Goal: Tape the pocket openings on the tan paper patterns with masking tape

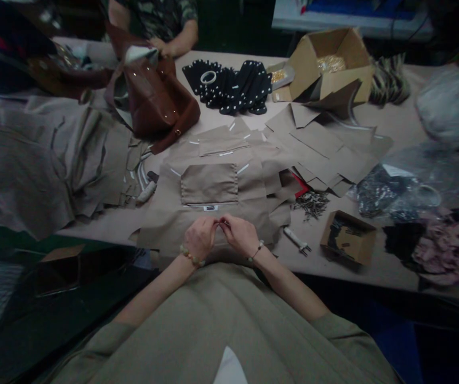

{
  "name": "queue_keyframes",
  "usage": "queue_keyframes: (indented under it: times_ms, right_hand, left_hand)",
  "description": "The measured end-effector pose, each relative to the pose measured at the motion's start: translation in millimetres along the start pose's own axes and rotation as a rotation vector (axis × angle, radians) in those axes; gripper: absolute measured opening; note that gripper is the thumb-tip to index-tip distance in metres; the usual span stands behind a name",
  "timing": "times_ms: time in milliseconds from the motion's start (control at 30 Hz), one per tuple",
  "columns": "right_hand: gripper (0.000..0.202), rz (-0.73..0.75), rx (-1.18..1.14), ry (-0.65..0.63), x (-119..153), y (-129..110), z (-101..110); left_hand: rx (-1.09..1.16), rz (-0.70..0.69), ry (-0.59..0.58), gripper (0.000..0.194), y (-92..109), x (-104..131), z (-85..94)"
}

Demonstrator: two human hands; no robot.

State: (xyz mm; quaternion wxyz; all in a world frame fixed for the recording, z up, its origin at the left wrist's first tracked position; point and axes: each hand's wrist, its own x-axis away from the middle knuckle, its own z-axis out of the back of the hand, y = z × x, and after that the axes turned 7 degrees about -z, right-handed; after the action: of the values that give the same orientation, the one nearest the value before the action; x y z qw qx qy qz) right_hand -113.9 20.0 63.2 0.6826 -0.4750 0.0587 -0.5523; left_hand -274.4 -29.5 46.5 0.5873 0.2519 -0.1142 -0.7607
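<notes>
At the near edge of the pale brown, cloth-covered worktop [389,271], the left hand [201,237] and the right hand [242,234] meet over the lower part of a flat, taupe fabric panel [251,186]. This panel lies in front of the person, with a rectangular taupe pocket [209,184] and a small white label with dark print [210,208] just beyond the fingertips. The step in hand looks like fine fingertip work, and the next move seems to call for a light, steady touch with both hands close together. Each grip is narrow, thumb and forefinger drawn in towards the other hand; whether they press together or pinch something tiny, I cannot tell. To the right lie a heap of small, dark metal pieces [312,205] and a white-handled, pronged tool [295,239].
</notes>
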Motion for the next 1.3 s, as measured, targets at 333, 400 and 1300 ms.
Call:
queue_keyframes:
  times_ms: [333, 400, 1300]
  right_hand:
    - [0.053, -0.149, -0.451, 0.614, -60, 62, 43]
    - [0.064, -0.167, -0.131, 0.694, -78, 73, 67]
    - [0.029, -0.101, 0.032, 0.681, -120, 118, 81]
  left_hand:
    - [0.441, 0.530, -0.256, 0.015, -73, -38, -25.3]
    - [0.523, 0.626, -0.364, 0.025, -92, -54, -36.9]
    - [0.281, 0.601, -0.450, 0.027, -102, -68, -46.7]
